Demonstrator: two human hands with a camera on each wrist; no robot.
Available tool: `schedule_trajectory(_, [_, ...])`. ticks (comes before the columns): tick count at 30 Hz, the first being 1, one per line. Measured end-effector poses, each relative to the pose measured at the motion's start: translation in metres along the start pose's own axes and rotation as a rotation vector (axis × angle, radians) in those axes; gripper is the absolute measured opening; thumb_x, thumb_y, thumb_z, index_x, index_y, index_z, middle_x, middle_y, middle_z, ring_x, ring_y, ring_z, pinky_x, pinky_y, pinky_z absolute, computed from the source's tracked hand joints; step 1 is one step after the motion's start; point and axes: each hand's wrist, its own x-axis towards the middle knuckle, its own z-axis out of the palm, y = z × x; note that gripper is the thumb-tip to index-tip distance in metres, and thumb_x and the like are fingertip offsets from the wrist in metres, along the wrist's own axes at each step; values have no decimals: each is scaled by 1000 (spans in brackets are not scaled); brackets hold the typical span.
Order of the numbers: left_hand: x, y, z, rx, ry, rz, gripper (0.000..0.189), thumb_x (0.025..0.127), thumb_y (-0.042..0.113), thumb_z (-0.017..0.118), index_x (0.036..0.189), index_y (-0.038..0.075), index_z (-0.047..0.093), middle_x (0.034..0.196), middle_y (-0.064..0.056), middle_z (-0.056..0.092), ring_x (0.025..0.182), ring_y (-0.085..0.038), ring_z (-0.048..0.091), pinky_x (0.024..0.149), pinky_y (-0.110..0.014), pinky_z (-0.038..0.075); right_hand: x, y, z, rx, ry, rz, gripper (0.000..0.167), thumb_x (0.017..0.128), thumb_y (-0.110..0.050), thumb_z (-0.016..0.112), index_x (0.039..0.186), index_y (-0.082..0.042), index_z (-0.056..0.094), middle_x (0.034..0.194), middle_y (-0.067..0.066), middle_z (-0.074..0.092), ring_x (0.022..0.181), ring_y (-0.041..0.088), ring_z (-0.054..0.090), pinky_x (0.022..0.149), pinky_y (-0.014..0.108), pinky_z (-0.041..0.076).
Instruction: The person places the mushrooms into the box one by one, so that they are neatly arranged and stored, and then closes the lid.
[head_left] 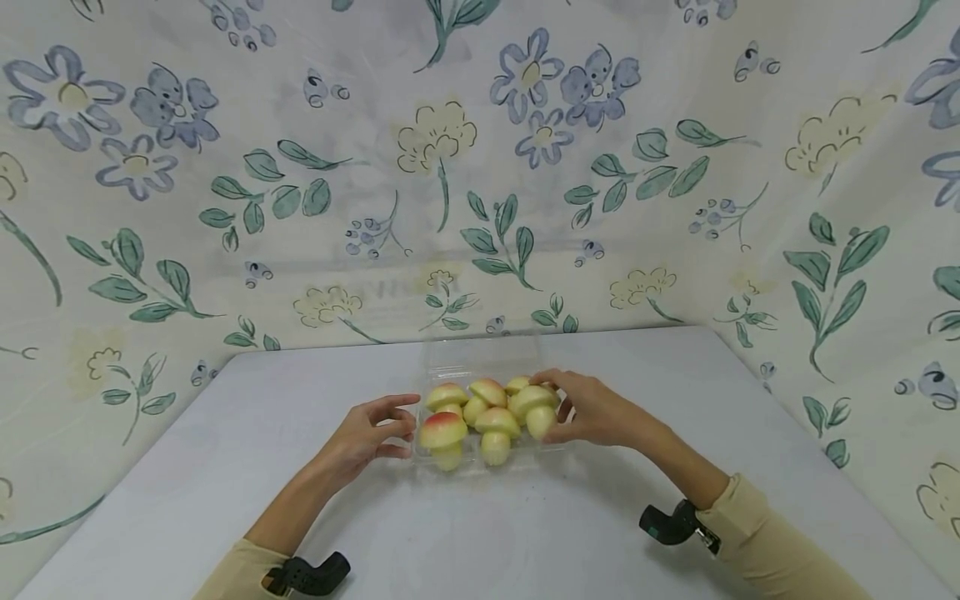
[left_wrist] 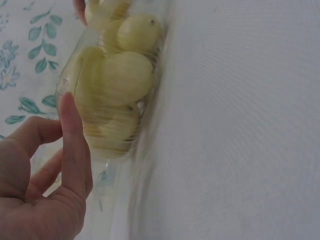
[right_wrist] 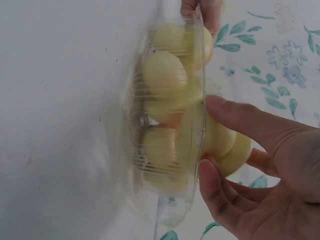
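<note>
A clear plastic box [head_left: 480, 461] holds several pale yellow-green, mushroom-shaped pieces [head_left: 442, 429], some with caps blushed red. My right hand [head_left: 597, 412] grips the rightmost mushroom-shaped piece [head_left: 538, 408], thumb low by its stem and fingers at its cap. In the right wrist view that piece [right_wrist: 240, 155] stands out above the box rim. At the box's left side is my left hand [head_left: 367, 437], its relaxed fingertips right at the rim. The left wrist view shows a fingertip [left_wrist: 69, 102] overlapping the rim.
The box's clear lid [head_left: 480, 354] stands folded back behind it. A white-covered table [head_left: 300, 392] lies under everything. Behind hangs a floral cloth [head_left: 480, 183]. A dark wrist camera [head_left: 318, 575] is strapped near each sleeve.
</note>
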Motion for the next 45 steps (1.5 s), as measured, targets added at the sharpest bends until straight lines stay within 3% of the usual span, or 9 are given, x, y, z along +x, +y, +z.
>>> schedule_trajectory(8, [0, 2, 0, -10, -4, 5, 55, 92, 9, 66, 143, 2, 47, 102, -4, 57, 85, -14, 62, 70, -28, 62, 1, 4, -2, -3, -22, -7, 60, 82, -18, 80, 135, -12, 52, 129, 12, 62, 88, 10, 65, 77, 23, 56])
schedule_trajectory(18, [-1, 3, 0, -3, -2, 2, 55, 92, 9, 66, 143, 2, 46, 102, -4, 57, 86, -15, 62, 70, -27, 62, 4, 7, 5, -18, 66, -49, 42, 85, -9, 76, 122, -8, 57, 116, 14, 66, 78, 10, 61, 69, 19, 55])
schedule_trajectory(27, [-3, 2, 0, 1, -6, 13, 56, 92, 11, 66, 144, 1, 45, 101, -3, 57, 86, -15, 62, 70, -27, 61, 8, 9, 18, -102, 94, -5, 43, 81, -14, 80, 118, -12, 58, 106, 9, 70, 64, 7, 51, 57, 19, 47])
schedule_trajectory(38, [-2, 1, 1, -4, -5, 8, 56, 92, 10, 67, 143, 2, 46, 101, -3, 58, 86, -15, 63, 70, -27, 62, 5, 11, 17, -108, 66, -36, 41, 83, -28, 78, 116, -9, 63, 105, 6, 70, 71, 7, 53, 60, 18, 47])
schedule_trajectory(45, [-2, 1, 0, 0, -6, 6, 56, 92, 10, 67, 143, 2, 47, 101, -3, 57, 87, -15, 62, 70, -28, 62, 4, 9, 15, -111, 44, -10, 38, 84, -29, 77, 114, -7, 67, 104, 6, 70, 68, 5, 52, 59, 17, 48])
